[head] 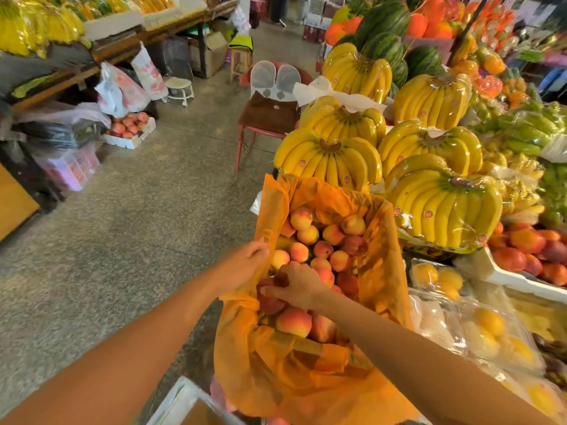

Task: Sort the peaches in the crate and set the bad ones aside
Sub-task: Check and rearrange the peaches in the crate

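A dark peach (271, 305), half covered, is gripped by the curled fingers of the right hand (299, 286); the orange liner (306, 384) is pinched by the left hand (245, 263).

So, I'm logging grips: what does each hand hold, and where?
Left hand pinches the orange liner at its left edge; right hand grips a dark peach from above.

Pink-and-yellow peaches (308, 235) lie in orange liner (380, 250), beside yellow bananas (328, 162) and green-striped watermelons (382, 21).
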`<action>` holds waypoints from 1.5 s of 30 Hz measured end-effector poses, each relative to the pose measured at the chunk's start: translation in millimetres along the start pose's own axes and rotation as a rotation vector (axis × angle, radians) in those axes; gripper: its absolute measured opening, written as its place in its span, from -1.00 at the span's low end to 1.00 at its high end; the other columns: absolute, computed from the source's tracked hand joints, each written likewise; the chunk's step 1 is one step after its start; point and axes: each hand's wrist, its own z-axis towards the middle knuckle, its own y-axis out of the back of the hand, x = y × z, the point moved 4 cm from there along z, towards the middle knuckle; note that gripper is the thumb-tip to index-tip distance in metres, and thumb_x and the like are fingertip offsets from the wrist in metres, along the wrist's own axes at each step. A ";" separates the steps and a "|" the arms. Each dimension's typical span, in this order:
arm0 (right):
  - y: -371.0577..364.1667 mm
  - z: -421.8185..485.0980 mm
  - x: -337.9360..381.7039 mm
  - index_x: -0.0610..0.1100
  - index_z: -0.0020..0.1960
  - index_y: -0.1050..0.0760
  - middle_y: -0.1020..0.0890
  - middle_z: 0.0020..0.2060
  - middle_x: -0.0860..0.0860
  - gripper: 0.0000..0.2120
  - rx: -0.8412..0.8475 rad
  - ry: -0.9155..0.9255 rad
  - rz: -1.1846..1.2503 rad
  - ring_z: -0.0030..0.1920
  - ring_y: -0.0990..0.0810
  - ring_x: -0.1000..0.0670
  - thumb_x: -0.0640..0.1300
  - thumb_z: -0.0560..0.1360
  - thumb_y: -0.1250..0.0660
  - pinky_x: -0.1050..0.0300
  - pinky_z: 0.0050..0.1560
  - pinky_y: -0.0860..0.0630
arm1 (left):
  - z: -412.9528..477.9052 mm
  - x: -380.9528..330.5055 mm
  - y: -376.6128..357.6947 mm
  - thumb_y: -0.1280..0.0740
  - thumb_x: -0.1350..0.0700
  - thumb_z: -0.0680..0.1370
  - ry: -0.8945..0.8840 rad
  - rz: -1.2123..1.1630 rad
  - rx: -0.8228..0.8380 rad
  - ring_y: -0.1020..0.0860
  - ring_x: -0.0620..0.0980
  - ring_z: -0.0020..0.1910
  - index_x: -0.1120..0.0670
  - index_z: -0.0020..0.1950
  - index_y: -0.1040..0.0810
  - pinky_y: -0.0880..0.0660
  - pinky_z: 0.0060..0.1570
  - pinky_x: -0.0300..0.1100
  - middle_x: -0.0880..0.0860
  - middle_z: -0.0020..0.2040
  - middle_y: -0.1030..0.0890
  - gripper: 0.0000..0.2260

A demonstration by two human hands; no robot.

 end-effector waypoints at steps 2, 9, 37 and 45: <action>5.5 -1.2 0.0 -0.18 -0.09 -0.54 -0.64 -0.12 -0.09 -0.60 0.067 -0.017 0.019 -0.11 -0.54 -0.07 0.19 0.48 -0.34 0.08 -0.20 -0.36 | -1.2 -1.5 -0.6 -0.09 0.04 0.67 -0.024 0.003 0.040 -0.11 -0.06 0.52 0.09 0.48 -0.28 -0.07 0.46 -0.16 -0.01 0.55 -0.11 -0.61; 0.5 -16.4 2.7 -0.14 0.30 -0.43 -0.59 0.11 -0.07 -0.54 0.037 -0.134 0.094 0.10 -0.56 -0.11 0.00 0.47 -0.42 0.08 -0.02 -0.47 | -2.1 4.6 -2.1 -0.06 0.03 0.67 -0.051 0.125 0.129 -0.03 -0.04 0.54 0.13 0.52 -0.20 -0.02 0.50 -0.09 0.01 0.57 0.00 -0.57; 120.7 35.4 -162.5 -0.20 0.06 -0.61 -0.62 -0.07 -0.05 -0.80 -0.192 0.027 0.279 -0.03 -0.59 -0.05 -0.14 0.47 -0.43 0.12 -0.03 -0.47 | 118.2 -80.8 -32.6 -0.33 0.13 0.52 -0.055 0.251 -0.232 -0.58 0.02 -0.07 -0.06 -0.04 -0.54 -0.52 0.00 -0.04 -0.09 -0.19 -0.56 -0.91; 121.7 45.2 -186.0 -0.13 0.18 -0.53 -0.62 0.07 -0.09 -0.68 -0.262 -0.079 0.268 0.04 -0.59 -0.10 -0.07 0.46 -0.44 0.01 0.03 -0.53 | 158.2 -81.2 -37.0 -0.33 0.05 0.54 -0.028 0.445 -0.092 -0.55 0.02 0.13 0.02 0.14 -0.54 -0.51 0.10 -0.02 0.02 0.14 -0.59 -0.81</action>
